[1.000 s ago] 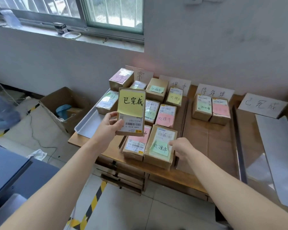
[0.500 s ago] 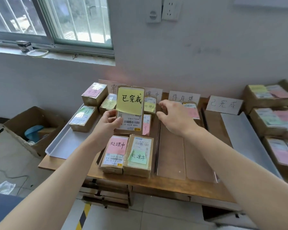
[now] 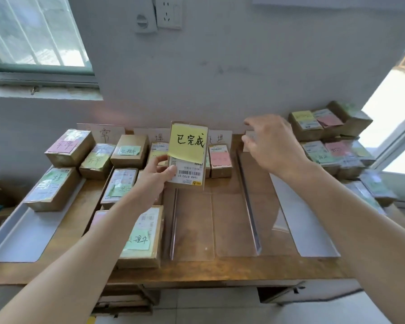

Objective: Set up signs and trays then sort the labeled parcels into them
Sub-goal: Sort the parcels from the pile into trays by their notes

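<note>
Grey wall (image 3: 243, 66) fills the back, with a window (image 3: 33, 31) up on the left and a socket (image 3: 168, 11) near the top. White signs (image 3: 108, 134) lean on it, at the back of a wooden table (image 3: 220, 268).

The left hand (image 3: 153, 181) holds a parcel (image 3: 189, 175) up over the table. The thumb lies on the front, by the white label. The other fingers are curled round the left edge to the back. A yellow note (image 3: 187, 142) with black writing (已完成) is stuck on the top half, above the thumb.

The right hand (image 3: 274, 146) hangs in the air to the right of the parcel, apart from it. Its fingers are a bit bent and spread, pointing left. I can see nothing held in them. One sign is mostly hidden behind those fingertips, and I cannot tell if they touch it.

Below the right fingers lie two clear trays (image 3: 192, 225) side by side. A grey tray (image 3: 309, 230) lies under the right wrist and arm. Past the back of that hand, far right, sits a pile (image 3: 325, 127) of boxes with coloured notes. To the left of the left fingers, more boxes (image 3: 129, 150) with notes sit in rows.
</note>
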